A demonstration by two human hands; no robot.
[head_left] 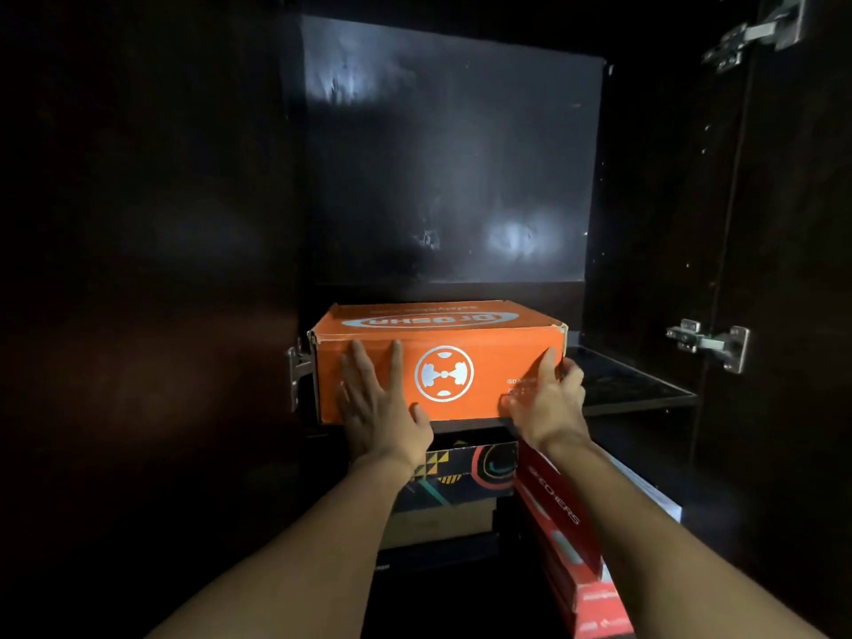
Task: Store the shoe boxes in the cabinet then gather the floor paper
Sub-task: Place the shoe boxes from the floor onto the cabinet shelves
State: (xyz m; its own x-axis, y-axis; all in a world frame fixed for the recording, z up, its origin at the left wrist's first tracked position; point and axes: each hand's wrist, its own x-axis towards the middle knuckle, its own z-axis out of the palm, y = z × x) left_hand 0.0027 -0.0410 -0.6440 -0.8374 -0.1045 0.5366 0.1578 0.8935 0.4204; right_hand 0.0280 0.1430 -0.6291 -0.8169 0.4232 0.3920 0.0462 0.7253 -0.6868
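Orange shoe box (442, 362) looks only partway onto the cabinet shelf (636, 389), person's left grip (382, 408) flat and released on its front, right grip (546, 398) grasping its right corner, so a lopsided shove could snag it on the hinge (299, 375) at the shelf's left end or tip it off.

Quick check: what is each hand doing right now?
Left hand: open, fingers straight, pressed flat on the front of the orange cardboard shoe box.
Right hand: grips that box's right front corner.
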